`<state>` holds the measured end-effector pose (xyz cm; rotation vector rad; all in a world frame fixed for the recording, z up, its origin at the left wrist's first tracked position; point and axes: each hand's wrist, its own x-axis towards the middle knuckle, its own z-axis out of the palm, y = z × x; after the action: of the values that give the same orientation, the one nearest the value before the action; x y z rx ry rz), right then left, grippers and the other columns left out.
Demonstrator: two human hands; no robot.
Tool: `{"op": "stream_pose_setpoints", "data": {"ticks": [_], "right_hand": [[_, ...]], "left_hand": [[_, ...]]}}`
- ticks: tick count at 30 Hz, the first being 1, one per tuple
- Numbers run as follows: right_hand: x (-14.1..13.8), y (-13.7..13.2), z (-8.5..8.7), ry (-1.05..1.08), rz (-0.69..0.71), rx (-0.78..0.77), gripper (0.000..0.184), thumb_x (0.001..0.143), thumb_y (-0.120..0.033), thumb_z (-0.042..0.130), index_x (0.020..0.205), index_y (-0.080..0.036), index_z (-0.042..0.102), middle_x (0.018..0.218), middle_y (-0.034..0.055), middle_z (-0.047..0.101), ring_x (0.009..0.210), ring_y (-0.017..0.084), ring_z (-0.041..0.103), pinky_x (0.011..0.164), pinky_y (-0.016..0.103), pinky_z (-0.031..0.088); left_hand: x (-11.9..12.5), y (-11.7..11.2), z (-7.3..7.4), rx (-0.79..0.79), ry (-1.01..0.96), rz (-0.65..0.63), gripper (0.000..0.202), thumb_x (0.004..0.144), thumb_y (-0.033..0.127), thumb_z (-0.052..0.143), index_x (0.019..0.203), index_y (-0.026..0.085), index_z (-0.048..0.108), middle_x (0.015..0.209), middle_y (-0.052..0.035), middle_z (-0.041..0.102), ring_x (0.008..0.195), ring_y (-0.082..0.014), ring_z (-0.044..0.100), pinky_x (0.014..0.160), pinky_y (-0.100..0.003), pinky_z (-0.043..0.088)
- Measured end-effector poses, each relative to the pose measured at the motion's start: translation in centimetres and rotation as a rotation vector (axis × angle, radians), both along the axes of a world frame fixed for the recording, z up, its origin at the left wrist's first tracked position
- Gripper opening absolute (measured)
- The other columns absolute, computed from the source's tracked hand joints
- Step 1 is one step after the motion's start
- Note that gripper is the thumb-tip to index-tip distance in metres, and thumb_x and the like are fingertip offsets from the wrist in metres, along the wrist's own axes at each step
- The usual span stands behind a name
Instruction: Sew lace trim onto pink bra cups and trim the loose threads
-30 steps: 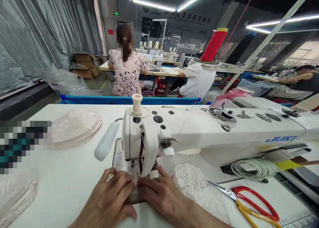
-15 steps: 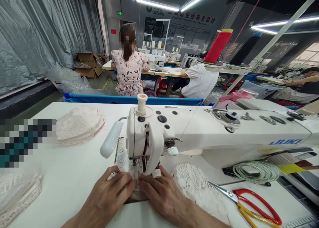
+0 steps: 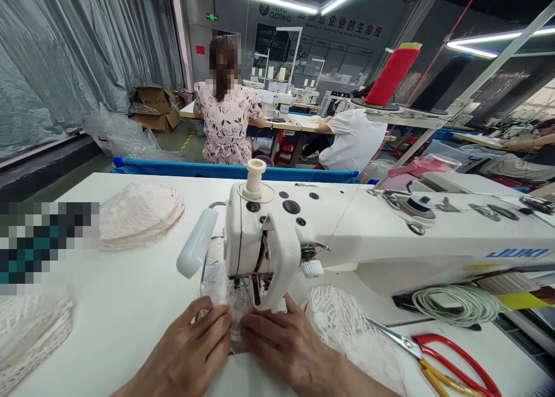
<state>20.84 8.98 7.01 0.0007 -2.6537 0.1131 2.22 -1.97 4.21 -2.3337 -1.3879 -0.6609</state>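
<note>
A piece of white lace fabric (image 3: 215, 285) lies under the needle area of the white sewing machine (image 3: 368, 229). My left hand (image 3: 191, 342) is at its near left side, fingers bent and pressed together on the lace. On the other side, my right hand (image 3: 284, 342) holds the lace down with its fingers close together, just below the machine head. A narrow strip of lace shows between the two hands. The presser foot and needle are partly hidden by the machine's white guard, and the fingertips' grip is hard to see.
Right of my right hand lies more white lace (image 3: 338, 316), with red- and yellow-handled scissors (image 3: 451, 356) beside it. Stacked lace pieces (image 3: 139, 218) and another lace stack (image 3: 37, 333) are on the left. A coiled pale cord (image 3: 455, 304) sits beneath the machine arm. Co-workers sit beyond.
The camera view has shifted slightly, so the machine appears farther right. My left fingers have drawn a little away from my right hand, showing more lace between them.
</note>
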Motion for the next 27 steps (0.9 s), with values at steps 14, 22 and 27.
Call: {"op": "stream_pose_setpoints", "data": {"ticks": [14, 22, 27], "right_hand": [[-0.4, -0.1, 0.6, 0.087, 0.027, -0.020, 0.022, 0.090, -0.004, 0.042, 0.080, -0.013, 0.060, 0.089, 0.0021, 0.069, 0.082, 0.013, 0.060, 0.081, 0.034, 0.038], [-0.4, -0.1, 0.4, 0.068, 0.006, 0.003, 0.026, 0.096, -0.022, 0.043, 0.077, -0.016, 0.059, 0.076, 0.0012, 0.066, 0.070, 0.012, 0.059, 0.080, 0.034, 0.036], [-0.5, 0.4, -0.3, 0.148, -0.102, -0.038, 0.053, 0.091, -0.059, 0.033, 0.090, -0.014, 0.061, 0.077, 0.0038, 0.067, 0.067, 0.016, 0.056, 0.086, 0.039, 0.034]], "left_hand": [[0.3, 0.5, 1.7, 0.020, -0.069, -0.015, 0.033, 0.090, 0.004, 0.034, 0.086, 0.014, 0.065, 0.088, -0.0055, 0.068, 0.082, -0.0146, 0.060, 0.089, -0.034, 0.035], [0.4, 0.7, 1.2, 0.048, -0.050, 0.035, 0.031, 0.093, 0.008, 0.035, 0.089, 0.017, 0.064, 0.078, 0.0001, 0.067, 0.076, -0.0122, 0.058, 0.085, -0.033, 0.035], [0.7, 1.5, 2.1, 0.094, -0.054, 0.074, 0.027, 0.097, 0.021, 0.036, 0.098, 0.014, 0.063, 0.082, -0.0018, 0.068, 0.076, -0.0133, 0.059, 0.083, -0.034, 0.035]]}}
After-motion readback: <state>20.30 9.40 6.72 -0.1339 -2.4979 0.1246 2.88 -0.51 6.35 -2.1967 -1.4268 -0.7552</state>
